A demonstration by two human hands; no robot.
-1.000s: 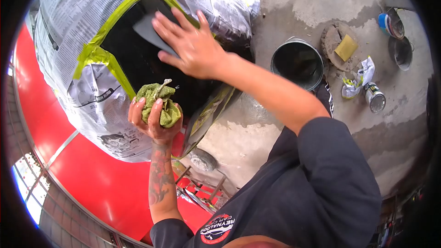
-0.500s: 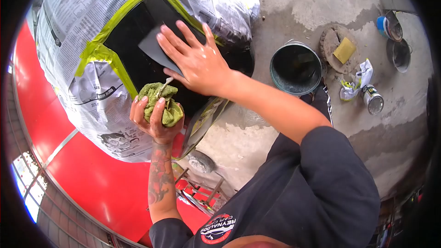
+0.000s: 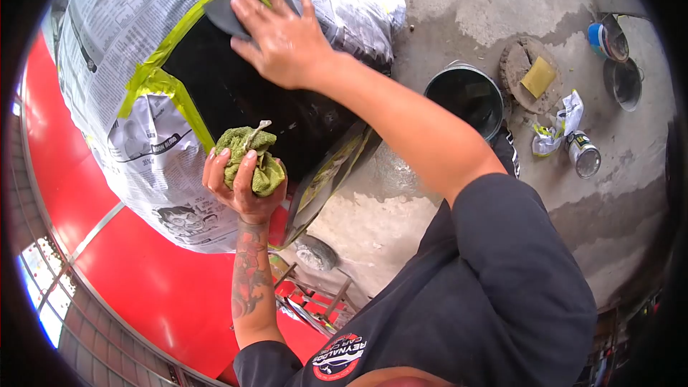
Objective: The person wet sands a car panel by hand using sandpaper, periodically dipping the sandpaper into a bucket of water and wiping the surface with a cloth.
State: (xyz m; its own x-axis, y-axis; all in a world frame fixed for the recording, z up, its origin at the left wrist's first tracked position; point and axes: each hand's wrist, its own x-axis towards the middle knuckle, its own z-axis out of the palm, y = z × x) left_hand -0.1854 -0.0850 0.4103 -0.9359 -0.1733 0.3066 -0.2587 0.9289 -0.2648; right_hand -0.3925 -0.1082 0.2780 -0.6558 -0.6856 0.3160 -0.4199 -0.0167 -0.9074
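Watch the edge of the grey sheet (image 3: pixel 224 16) under your right hand (image 3: pixel 290 46). It lies at the upper end of the black panel (image 3: pixel 222 79), right by the yellow-green tape (image 3: pixel 190 21) that borders that panel. If the edge catches there, it could lift or scuff the tape, and the newspaper (image 3: pixel 118 0) beyond it could come loose or tear.

Your right grip is spread, fingers extended over the sheet rather than closed around it; I can't tell whether your thumb pinches its near side. With so little wrapped around it, the sheet could skid or fold if the surface is slick, and your fingertips could then rub the tape or panel directly. Uneven finger pressure could also leave that end of the panel worked unevenly.

Your left grip is clenched around the bunched green cloth (image 3: pixel 269 175), just beside the lower left edge of the black panel. If the cloth is wet, a hard squeeze could drip onto the newspaper and soften it. The pale strand (image 3: pixel 262 126) poking from its top could trail on the panel if you lower that hand, and any grit caught in the folds could scratch it.
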